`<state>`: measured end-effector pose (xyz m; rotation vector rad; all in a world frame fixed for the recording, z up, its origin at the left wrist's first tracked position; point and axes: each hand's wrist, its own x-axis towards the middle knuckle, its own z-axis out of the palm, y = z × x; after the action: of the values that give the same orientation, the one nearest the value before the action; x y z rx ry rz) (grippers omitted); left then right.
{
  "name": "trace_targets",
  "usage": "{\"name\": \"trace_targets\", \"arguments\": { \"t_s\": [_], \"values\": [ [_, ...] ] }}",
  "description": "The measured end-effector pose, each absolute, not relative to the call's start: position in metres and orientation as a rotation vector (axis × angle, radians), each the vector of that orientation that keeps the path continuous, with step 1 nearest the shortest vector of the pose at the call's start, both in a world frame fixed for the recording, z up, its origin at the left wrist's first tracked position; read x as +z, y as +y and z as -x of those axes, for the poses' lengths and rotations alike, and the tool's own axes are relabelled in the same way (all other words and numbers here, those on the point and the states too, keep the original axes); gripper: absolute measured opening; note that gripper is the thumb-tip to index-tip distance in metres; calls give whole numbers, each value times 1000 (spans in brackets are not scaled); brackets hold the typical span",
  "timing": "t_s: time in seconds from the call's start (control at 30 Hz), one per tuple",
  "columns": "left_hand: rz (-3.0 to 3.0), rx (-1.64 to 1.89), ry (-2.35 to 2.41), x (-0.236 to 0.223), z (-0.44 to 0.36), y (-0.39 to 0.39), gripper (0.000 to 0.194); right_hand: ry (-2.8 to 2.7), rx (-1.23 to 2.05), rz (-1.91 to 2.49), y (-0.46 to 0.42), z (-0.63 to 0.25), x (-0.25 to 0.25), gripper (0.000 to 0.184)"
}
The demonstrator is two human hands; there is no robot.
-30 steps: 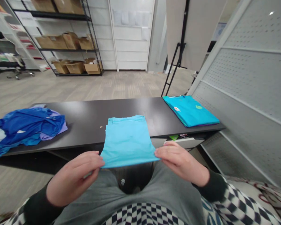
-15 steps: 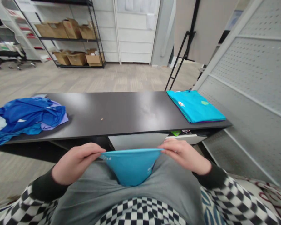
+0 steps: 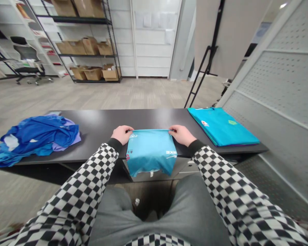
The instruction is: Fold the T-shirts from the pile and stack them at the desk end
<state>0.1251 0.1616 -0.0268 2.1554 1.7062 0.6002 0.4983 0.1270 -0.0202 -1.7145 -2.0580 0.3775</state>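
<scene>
A light-blue T-shirt (image 3: 151,148) is stretched between my hands, its far edge pulled straight over the dark tabletop (image 3: 107,133). Its nearer part drapes over the front edge, with white lettering and a small white tag at the bottom. My left hand (image 3: 122,134) pinches the far left corner. At the far right corner, my right hand (image 3: 181,134) grips the cloth the same way. To the right lies a neat stack of folded turquoise shirts (image 3: 223,126). On the left a crumpled heap of blue clothes (image 3: 41,135) overhangs the front edge.
Below the tabletop is a light drawer unit (image 3: 187,169). A perforated metal panel (image 3: 279,89) stands close at the right. Beyond the table are a black easel-like stand (image 3: 207,58), a shelf rack with cardboard boxes (image 3: 92,73) and an office chair (image 3: 28,61).
Both hands have moved forward from over my lap to the tabletop, carrying the light-blue T-shirt. Its far edge is now above the table. The view has tilted up slightly.
</scene>
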Motion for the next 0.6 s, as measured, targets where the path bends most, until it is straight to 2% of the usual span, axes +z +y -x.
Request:
{"name": "trace_targets", "arguments": {
  "t_s": [0.23,0.6],
  "values": [
    [-2258,482,1751,-23,-134,214,34,-2065,332,1691,189,-517,-33,19],
    [-2219,645,1798,-28,-150,312,34,-2013,351,1707,293,-528,-38,22]
  ]
}}
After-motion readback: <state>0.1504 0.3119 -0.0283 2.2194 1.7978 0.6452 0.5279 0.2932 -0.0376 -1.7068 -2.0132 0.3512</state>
